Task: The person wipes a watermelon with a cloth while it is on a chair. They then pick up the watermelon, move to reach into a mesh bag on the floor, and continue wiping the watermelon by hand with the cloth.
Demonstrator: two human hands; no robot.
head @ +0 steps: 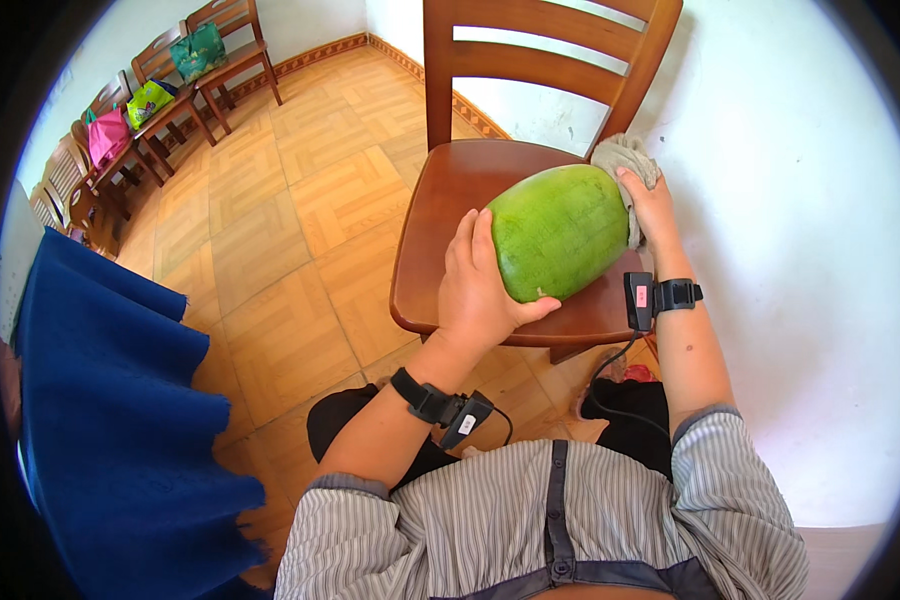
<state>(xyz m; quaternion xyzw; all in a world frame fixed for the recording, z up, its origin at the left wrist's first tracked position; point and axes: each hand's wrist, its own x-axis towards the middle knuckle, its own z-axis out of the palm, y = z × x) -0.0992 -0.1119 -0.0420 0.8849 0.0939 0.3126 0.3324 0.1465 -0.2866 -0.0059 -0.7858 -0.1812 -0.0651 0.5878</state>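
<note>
A large green watermelon (562,229) lies on its side on the seat of a brown wooden chair (450,225). My left hand (484,277) is spread against its left end, thumb low on the near side and fingers up along the far side. At the other end my right hand (649,202) holds a crumpled grey-beige cloth (626,157), which hangs down against the melon's right end. Part of the right hand's fingers is hidden by the cloth. A black strap with a small box is worn on each wrist.
A white wall (795,225) runs close along the right. Blue fabric (120,420) hangs at the left. Beyond the wood-patterned tile floor (262,247), a row of wooden chairs carries a pink bag (108,136), a yellow-green bag (148,103) and a green bag (199,52).
</note>
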